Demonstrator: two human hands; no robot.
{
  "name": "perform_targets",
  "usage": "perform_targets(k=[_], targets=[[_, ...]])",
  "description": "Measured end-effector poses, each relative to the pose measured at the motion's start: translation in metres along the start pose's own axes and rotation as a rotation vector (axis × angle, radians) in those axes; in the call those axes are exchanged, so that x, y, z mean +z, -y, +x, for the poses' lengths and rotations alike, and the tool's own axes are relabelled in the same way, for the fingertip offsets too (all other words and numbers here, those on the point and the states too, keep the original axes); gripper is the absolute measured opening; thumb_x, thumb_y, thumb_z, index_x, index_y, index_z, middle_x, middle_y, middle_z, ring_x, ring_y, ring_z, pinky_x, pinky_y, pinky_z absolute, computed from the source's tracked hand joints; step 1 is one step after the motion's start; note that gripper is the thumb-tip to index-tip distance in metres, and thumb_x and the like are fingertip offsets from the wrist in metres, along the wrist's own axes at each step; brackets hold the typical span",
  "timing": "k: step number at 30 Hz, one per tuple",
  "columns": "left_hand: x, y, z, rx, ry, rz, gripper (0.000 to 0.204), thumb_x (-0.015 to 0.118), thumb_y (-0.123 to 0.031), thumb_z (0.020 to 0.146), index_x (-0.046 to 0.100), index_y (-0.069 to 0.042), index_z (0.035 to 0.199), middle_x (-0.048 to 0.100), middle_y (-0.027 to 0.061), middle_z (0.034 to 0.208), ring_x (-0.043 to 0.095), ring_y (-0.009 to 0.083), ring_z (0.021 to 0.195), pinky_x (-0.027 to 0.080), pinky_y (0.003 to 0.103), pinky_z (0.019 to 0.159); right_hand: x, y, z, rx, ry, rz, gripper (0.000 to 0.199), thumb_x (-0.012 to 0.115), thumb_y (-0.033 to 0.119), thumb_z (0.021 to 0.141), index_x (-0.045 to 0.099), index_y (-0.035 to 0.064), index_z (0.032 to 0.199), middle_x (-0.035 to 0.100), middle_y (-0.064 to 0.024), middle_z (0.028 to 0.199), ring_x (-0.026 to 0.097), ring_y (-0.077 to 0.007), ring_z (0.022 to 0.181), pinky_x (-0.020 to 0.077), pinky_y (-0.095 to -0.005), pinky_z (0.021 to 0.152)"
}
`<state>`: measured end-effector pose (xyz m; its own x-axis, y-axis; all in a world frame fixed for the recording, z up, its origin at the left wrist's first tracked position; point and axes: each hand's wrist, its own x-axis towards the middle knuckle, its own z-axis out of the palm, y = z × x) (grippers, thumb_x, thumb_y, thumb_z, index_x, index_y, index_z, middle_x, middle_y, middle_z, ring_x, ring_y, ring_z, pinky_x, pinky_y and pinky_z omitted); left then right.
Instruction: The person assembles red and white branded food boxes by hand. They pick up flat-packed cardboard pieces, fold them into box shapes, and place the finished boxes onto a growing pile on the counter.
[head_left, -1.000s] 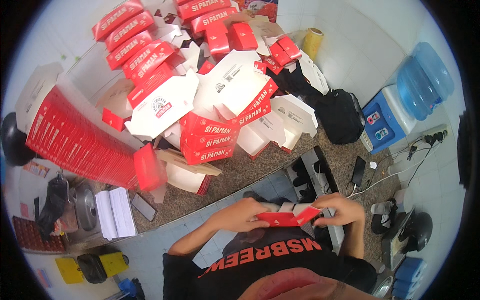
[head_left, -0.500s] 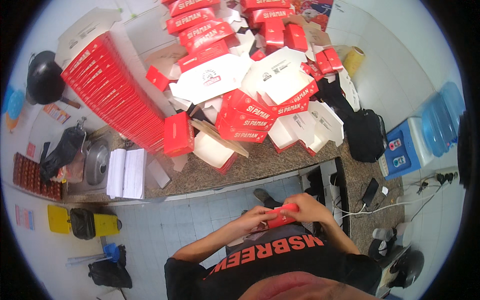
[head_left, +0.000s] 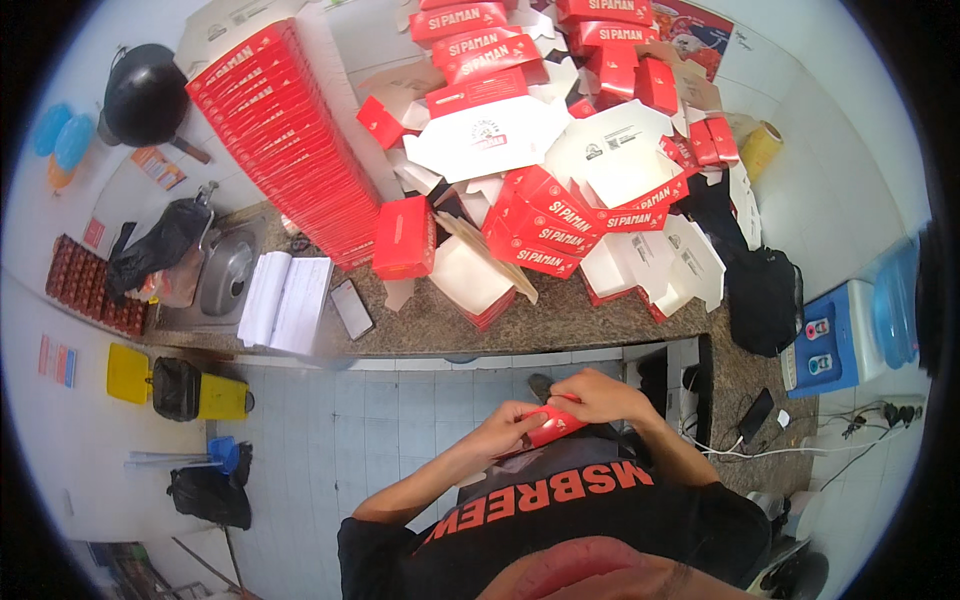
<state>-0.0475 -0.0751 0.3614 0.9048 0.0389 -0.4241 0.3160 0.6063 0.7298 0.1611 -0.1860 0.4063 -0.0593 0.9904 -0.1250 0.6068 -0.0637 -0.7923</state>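
Close to my body, below the counter's front edge, I hold a small red cardboard box (head_left: pixel 554 430) between both hands. My left hand (head_left: pixel 511 427) grips its left end, with the thumb lying on the red face. The fingers of my right hand (head_left: pixel 596 397) are bent over its upper right edge. The box is tilted, and its underside is hidden. Beyond my hands, on the counter, lies a heap of red and white boxes, including an open white-lined box (head_left: pixel 473 278) near the front edge and a closed red box (head_left: pixel 405 238) beside it.
A tall leaning stack of nested red boxes (head_left: pixel 290 140) stands at the left on the granite counter (head_left: pixel 420 330). Nearby are an open notebook (head_left: pixel 286 300), a phone (head_left: pixel 352 309) and a sink (head_left: pixel 229 272). A black bag (head_left: pixel 765 300) and a blue water dispenser (head_left: pixel 828 340) are at right.
My view has shifted, so the counter and stack appear farther right and higher. My right hand has moved over the box's upper edge; both hands still hold the box.
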Motion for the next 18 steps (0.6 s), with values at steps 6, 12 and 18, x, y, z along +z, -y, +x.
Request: perform_targets(k=[6, 12, 18], targets=[[-0.01, -0.042, -0.044, 0.321, -0.371, 0.82, 0.033, 0.063, -0.025, 0.103, 0.067, 0.003, 0.122, 0.071, 0.0124, 0.109, 0.068, 0.0217, 0.087, 0.053, 0.032, 0.075, 0.005, 0.015, 0.027, -0.084, -0.234, 0.143, 0.031, 0.066, 0.021, 0.097, 0.06, -0.0014, 0.076, 0.057, -0.016, 0.062, 0.054, -0.0283, 0.057, 0.0439, -0.0425, 0.059], [0.03, -0.069, -0.126, 0.599, -1.073, 0.914, 0.048, 0.063, -0.023, 0.101, 0.05, 0.0, 0.141, 0.065, 0.0174, 0.115, 0.065, 0.0248, 0.1, 0.054, 0.038, 0.082, 0.041, 0.049, 0.051, 0.041, -0.486, 0.49, 0.024, 0.063, 0.016, 0.102, 0.062, -0.0005, 0.084, 0.057, -0.0005, 0.072, 0.056, -0.0072, 0.074, 0.048, -0.0289, 0.069], [0.015, 0.002, -0.077, 0.9, -1.227, 0.306, 0.06, 0.063, -0.018, 0.1, 0.037, 0.001, 0.149, 0.063, 0.021, 0.122, 0.064, 0.0262, 0.102, 0.054, 0.042, 0.086, 0.08, 0.087, 0.082, -0.161, 0.212, 0.746, 0.026, 0.053, 0.027, 0.109, 0.062, 0.003, 0.109, 0.063, -0.0035, 0.102, 0.059, -0.0106, 0.1, 0.0493, -0.0308, 0.089]])
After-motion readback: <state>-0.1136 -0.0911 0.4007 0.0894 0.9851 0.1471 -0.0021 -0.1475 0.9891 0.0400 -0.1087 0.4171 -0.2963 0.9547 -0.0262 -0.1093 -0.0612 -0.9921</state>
